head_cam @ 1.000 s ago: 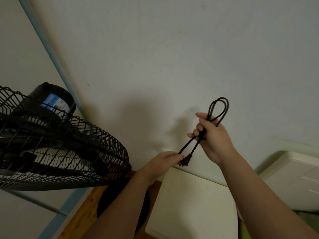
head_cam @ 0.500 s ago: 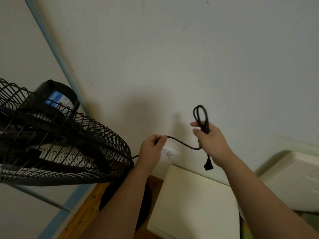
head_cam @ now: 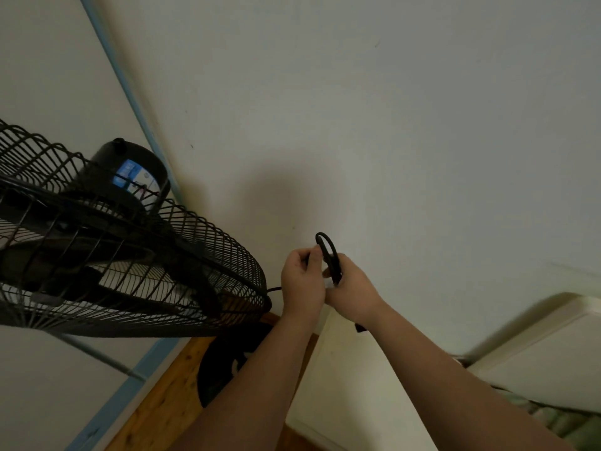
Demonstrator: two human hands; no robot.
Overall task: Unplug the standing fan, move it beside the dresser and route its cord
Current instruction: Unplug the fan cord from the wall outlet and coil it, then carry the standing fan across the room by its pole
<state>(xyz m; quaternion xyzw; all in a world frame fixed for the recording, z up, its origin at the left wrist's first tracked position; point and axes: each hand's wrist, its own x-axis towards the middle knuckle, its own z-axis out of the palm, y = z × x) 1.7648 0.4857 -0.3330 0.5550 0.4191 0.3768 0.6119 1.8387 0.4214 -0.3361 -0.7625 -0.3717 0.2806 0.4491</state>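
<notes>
Black cord (head_cam: pixel 329 255) is folded into a small loop, and you hold it up in front of the white wall (head_cam: pixel 357 125). Your right hand (head_cam: pixel 353 288) curls its fingers around the bottom of the loop. Your left hand (head_cam: pixel 302 281) touches the right one, with its fingers curled, pinching the cord just beside the loop. A bit of cord runs from behind your left hand toward the standing fan (head_cam: pixel 130 255). The plug (head_cam: pixel 359 327) hangs just under your right wrist. The fan is on your left, near the wall corner. Its round base (head_cam: pixel 224 362) sits on the wooden floor (head_cam: pixel 162 402), just beside a cream cabinet (head_cam: pixel 341 385) under your arms.
</notes>
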